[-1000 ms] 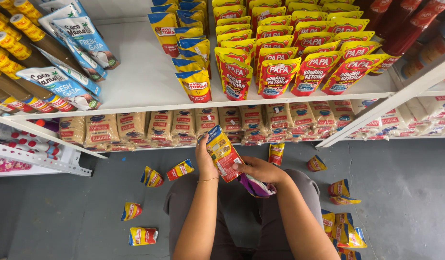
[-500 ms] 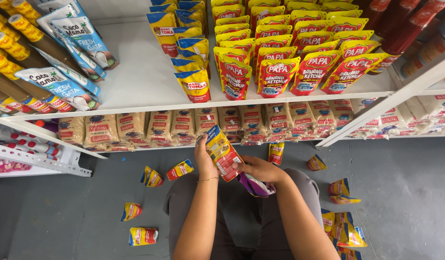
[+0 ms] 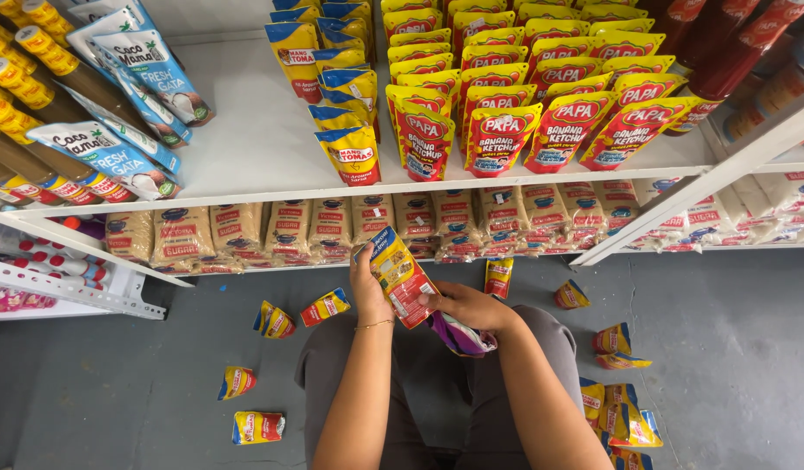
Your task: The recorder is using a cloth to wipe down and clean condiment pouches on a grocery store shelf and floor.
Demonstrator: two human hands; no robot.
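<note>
A yellow and red sauce pouch (image 3: 400, 275) stands tilted in front of the lower shelf, held by both hands. My left hand (image 3: 368, 292) grips its left edge, with a thin bracelet on the wrist. My right hand (image 3: 468, 306) holds its lower right corner. Under the right hand lies a purple and white pouch (image 3: 460, 336) on my lap. Which hand carries the purple pouch is hidden.
A white shelf (image 3: 245, 148) above carries rows of yellow-red pouches (image 3: 506, 130), yellow-blue pouches (image 3: 350, 152) and blue-white packs (image 3: 115, 157). Brown sugar bags (image 3: 332, 226) fill the lower shelf. Several loose pouches (image 3: 271, 320) lie scattered on the grey floor (image 3: 724, 348).
</note>
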